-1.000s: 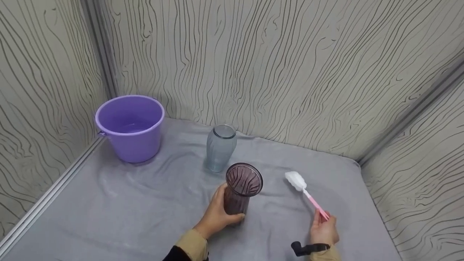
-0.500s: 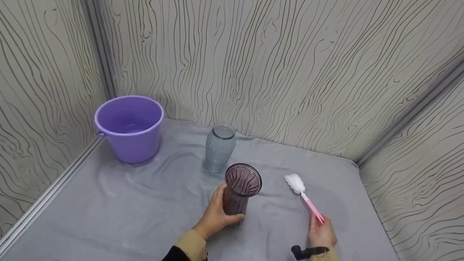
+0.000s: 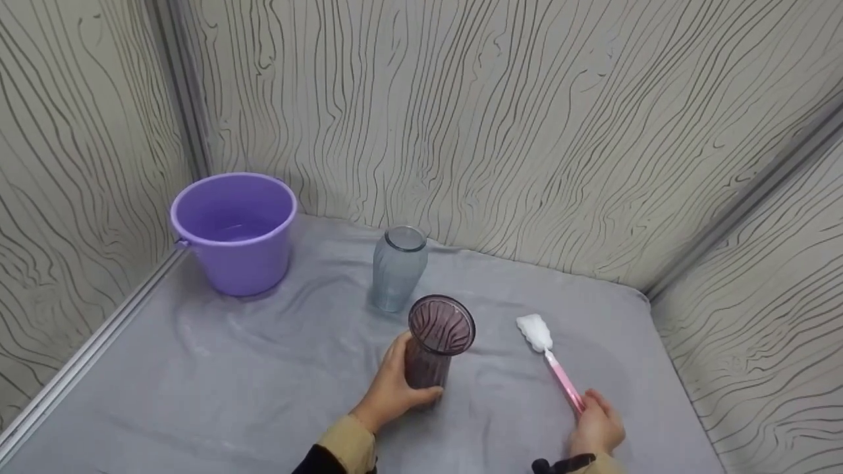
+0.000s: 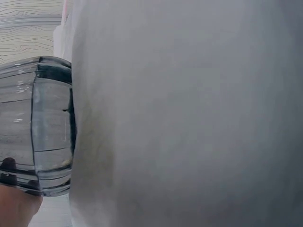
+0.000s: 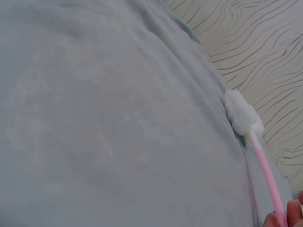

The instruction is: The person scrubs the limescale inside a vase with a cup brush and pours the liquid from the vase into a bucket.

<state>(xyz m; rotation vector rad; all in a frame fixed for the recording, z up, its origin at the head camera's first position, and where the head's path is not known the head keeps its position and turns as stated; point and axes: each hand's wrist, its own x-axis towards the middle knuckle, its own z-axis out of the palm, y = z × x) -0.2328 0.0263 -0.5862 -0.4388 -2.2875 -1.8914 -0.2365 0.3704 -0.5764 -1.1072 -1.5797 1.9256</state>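
My left hand (image 3: pixel 394 390) grips the lower body of a purple ribbed glass vase (image 3: pixel 429 359), which stands upright on the cloth with its flared rim tilted toward the camera's view. In the left wrist view the vase's base (image 4: pixel 52 127) and part of the thumb show at the left edge. Off to the right, my right hand (image 3: pixel 597 424) holds the end of a sponge bottle brush (image 3: pixel 564 380) with a pink handle. The brush's white head (image 5: pixel 241 112) points away from me; I cannot tell whether it touches the cloth.
Behind the purple vase stands a blue glass vase (image 3: pixel 399 273). A purple bucket (image 3: pixel 247 266) sits in the back left corner. Grey cloth (image 3: pixel 237 382) covers the table, and wood-patterned walls (image 3: pixel 461 118) enclose its back and sides.
My right hand has turned on the brush handle, and the brush now slants a little more steeply. The left hand and the purple vase stay nearly still.
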